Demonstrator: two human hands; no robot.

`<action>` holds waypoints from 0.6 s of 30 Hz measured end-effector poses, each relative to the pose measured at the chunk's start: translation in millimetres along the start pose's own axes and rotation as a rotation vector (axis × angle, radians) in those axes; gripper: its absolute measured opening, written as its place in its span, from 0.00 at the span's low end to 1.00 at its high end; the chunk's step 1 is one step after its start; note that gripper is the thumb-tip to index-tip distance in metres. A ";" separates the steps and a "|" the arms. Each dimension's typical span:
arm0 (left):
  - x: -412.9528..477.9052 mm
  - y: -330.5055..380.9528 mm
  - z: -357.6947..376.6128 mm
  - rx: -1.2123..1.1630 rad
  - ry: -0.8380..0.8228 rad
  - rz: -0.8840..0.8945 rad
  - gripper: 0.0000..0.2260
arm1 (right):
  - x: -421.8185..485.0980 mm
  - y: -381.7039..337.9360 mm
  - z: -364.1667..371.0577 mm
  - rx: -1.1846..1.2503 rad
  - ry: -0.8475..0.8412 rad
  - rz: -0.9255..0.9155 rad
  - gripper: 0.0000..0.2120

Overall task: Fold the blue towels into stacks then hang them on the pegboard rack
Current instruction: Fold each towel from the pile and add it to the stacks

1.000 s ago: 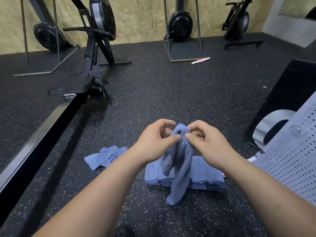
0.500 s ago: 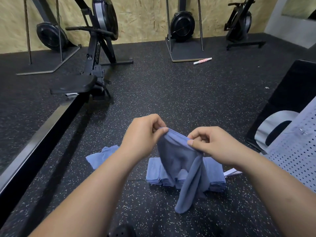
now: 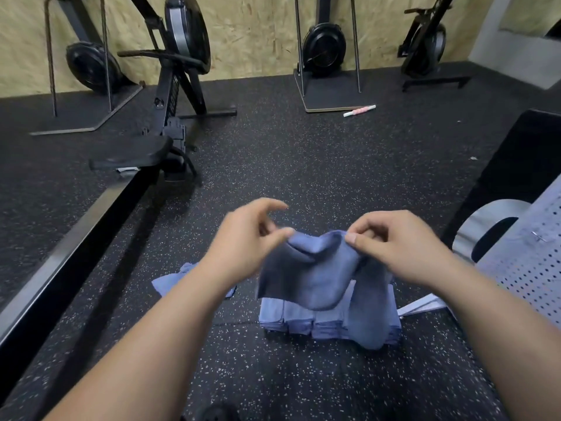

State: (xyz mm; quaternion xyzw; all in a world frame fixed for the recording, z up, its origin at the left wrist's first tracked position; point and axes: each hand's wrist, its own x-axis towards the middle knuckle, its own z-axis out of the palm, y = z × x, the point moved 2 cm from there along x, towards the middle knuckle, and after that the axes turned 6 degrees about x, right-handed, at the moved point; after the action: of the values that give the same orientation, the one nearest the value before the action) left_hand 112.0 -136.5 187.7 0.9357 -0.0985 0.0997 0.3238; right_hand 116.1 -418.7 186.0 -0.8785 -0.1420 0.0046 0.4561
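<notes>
A blue towel (image 3: 309, 275) is being held by its top edge above the floor (image 3: 303, 165), in the middle of the view. One corner is being pinched in the grip of the left hand (image 3: 243, 244) and the other in the grip of the right hand (image 3: 400, 250). Both grips are closed on the cloth, which is sagging between them and hanging unfolded.

Directly beneath it, a stack (image 3: 288, 320) of folded blue towels is lying on the floor, so part of the folding is judged to be done. A loose towel (image 3: 170, 281) is lying crumpled just left of the stack, not yet folded. At the floor's right edge a white pegboard (image 3: 528, 268) is showing, with no towel hanging on the part in view. The hanging step is judged to be wholly left.

The floor is black speckled rubber. A rowing machine (image 3: 170, 95) is standing toward the far left, with its rail (image 3: 60, 256) running along the left edge. More machines are standing along the far edge, against a chipboard wall (image 3: 258, 31). A pink-and-white stick (image 3: 359, 110) is lying near them.
</notes>
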 end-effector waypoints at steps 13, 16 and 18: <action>0.8 17.1 20.6 -0.003 -0.038 0.048 0.04 | 15.8 -19.3 31.7 0.018 -0.050 -0.004 0.04; 6.0 3.0 2.8 0.035 0.152 -0.082 0.05 | 20.9 -13.5 20.0 0.030 -0.087 0.036 0.05; 8.6 -10.9 -11.3 0.037 0.278 -0.210 0.05 | 22.1 -10.5 8.4 -0.040 -0.078 0.042 0.06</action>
State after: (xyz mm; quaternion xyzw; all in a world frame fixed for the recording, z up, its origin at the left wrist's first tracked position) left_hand 121.6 -122.1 192.2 0.9239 0.0474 0.1956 0.3255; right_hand 133.6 -400.7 192.2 -0.8894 -0.1412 0.0457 0.4323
